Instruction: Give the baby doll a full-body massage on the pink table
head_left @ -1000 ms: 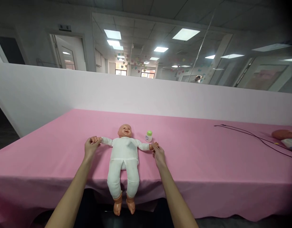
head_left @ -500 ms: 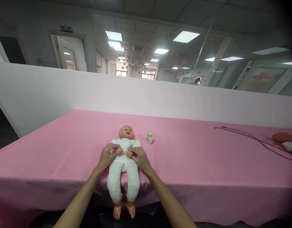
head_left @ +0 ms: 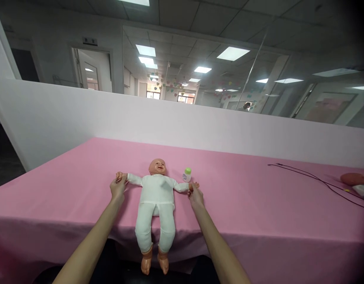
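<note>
A baby doll (head_left: pixel 157 193) in a white top and trousers lies face up on the pink cloth, its bare feet hanging past the table's front edge. Its arms are stretched out wide to both sides. My left hand (head_left: pixel 118 189) is closed around the doll's hand and wrist on the left. On the other side, my right hand (head_left: pixel 196 195) grips the doll's other wrist, with the small fingers showing above mine. A small clear bottle with a green cap (head_left: pixel 187 174) stands just behind that outstretched arm.
Pink cloth (head_left: pixel 235 189) covers the table. Thin dark cables (head_left: pixel 312 178) run across its right side towards a second doll (head_left: pixel 351 179), cut off by the frame edge. A low white wall (head_left: pixel 199 126) with glass above borders the back.
Both my hands have moved outward from the doll's chest, drawing its arms from folded over the chest to spread sideways. The view has tilted slightly.
</note>
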Demonstrator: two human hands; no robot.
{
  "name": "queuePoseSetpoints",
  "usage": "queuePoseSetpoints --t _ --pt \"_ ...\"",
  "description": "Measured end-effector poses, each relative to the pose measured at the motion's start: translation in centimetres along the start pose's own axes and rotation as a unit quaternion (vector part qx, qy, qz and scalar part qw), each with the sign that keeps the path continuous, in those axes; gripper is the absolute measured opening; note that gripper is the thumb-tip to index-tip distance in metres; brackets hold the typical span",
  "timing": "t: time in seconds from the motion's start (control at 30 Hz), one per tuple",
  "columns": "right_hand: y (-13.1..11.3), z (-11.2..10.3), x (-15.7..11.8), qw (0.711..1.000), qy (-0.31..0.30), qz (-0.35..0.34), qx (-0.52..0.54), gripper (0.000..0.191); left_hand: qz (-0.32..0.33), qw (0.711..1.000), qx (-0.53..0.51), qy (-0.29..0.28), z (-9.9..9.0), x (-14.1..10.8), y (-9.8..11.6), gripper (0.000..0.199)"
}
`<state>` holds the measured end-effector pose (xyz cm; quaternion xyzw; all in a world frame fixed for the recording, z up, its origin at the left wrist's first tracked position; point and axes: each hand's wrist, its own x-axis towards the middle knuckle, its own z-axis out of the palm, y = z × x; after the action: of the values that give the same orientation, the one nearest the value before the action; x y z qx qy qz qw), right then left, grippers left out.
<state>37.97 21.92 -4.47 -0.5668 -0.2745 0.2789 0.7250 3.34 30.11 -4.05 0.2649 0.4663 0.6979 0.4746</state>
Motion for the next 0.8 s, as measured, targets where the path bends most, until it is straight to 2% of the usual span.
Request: queuePoseSetpoints --t 0.03,0.1,0.17,0.23,0.27,0.33,0.4,0.47,0.5,0.53,0.57,0.6,0.67,0.7,0.73,0.8 --pt "-0.3 -0.2 0.1 1.0 -0.01 0.015 0.024 0.056 -0.013 1.0 -0.014 -0.007 0.0 0.0 0.2 0.037" --pt "-1.5 0.2 -0.3 0.999 -0.034 0.012 0.038 0.055 0.02 0.999 -0.004 -0.043 0.4 -0.7 0.8 0.041" --pt "-2.6 1.1 -1.5 0.996 -0.081 -0.047 -0.005 0.052 0.105 0.988 0.048 -0.103 1.2 -2.0 1.3 0.039" --pt "-3.3 2.1 -3.2 0.974 -0.158 -0.142 -0.078 0.045 0.183 0.96 0.119 -0.173 1.9 -3.5 1.2 0.033" --pt "-3.3 2.5 -4.1 0.95 -0.209 -0.197 -0.121 0.038 0.212 0.942 0.157 -0.209 2.1 -4.2 1.0 0.03" --pt "-2.8 3.0 -5.7 0.88 -0.313 -0.291 -0.208 0.024 0.253 0.897 0.23 -0.279 2.1 -5.4 0.2 0.026" --pt "-2.2 3.1 -6.7 0.817 -0.376 -0.337 -0.279 0.019 0.286 0.851 0.293 -0.328 1.8 -6.2 -0.5 0.024" --pt "-1.8 3.1 -7.1 0.795 -0.393 -0.348 -0.304 0.02 0.309 0.821 0.33 -0.349 1.5 -6.5 -0.8 0.023" --pt "-1.8 3.1 -7.0 0.799 -0.392 -0.346 -0.298 0.02 0.312 0.819 0.334 -0.348 1.4 -6.4 -0.7 0.023" --pt "-1.8 3.1 -6.6 0.815 -0.379 -0.339 -0.278 0.019 0.307 0.828 0.326 -0.338 1.4 -6.1 -0.5 0.024" --pt "-1.8 3.1 -6.1 0.843 -0.351 -0.324 -0.246 0.019 0.295 0.847 0.307 -0.318 1.3 -5.6 -0.2 0.025" --pt "-1.9 3.1 -5.5 0.882 -0.303 -0.297 -0.207 0.022 0.276 0.875 0.276 -0.286 1.2 -4.9 0.1 0.028" --pt "-1.7 2.5 -3.9 0.957 -0.165 -0.201 -0.128 0.038 0.208 0.941 0.186 -0.189 0.7 -3.2 0.5 0.035" --pt "-1.5 2.0 -3.1 0.98 -0.098 -0.139 -0.099 0.047 0.162 0.968 0.139 -0.133 0.4 -2.2 0.6 0.038" --pt "-1.3 1.4 -2.3 0.993 -0.048 -0.076 -0.08 0.053 0.109 0.986 0.097 -0.082 0.0 -1.2 0.6 0.042" --pt "-0.9 0.2 -1.1 0.998 0.001 0.018 -0.066 0.061 0.007 0.999 0.036 -0.011 -0.7 0.3 0.5 0.047"
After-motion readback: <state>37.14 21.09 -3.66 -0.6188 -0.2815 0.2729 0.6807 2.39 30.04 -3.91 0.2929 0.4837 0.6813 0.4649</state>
